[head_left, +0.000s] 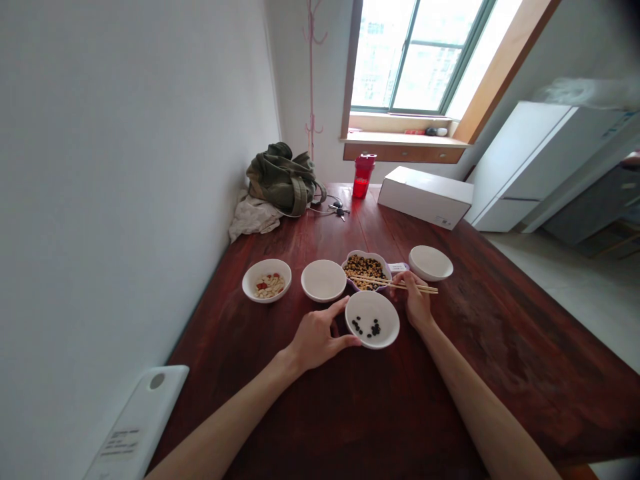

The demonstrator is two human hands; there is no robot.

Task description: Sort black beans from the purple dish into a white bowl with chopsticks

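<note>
Currently holding black-bean bowl [373,305] in left hand [316,338], spread wide. Gripping chopsticks [428,290] in right hand [415,300], tips over bean-filled dish [369,253] just beyond that bowl

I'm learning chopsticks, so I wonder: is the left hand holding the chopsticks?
No, the right hand holds the chopsticks, while the left hand touches a white bowl.

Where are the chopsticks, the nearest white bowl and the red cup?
Chopsticks [382,281]: head view, on the shafts, near their middle.
Nearest white bowl [373,306]: head view, on the bare inner wall at the far side.
Red cup [363,177]: head view, mid-body.
</note>
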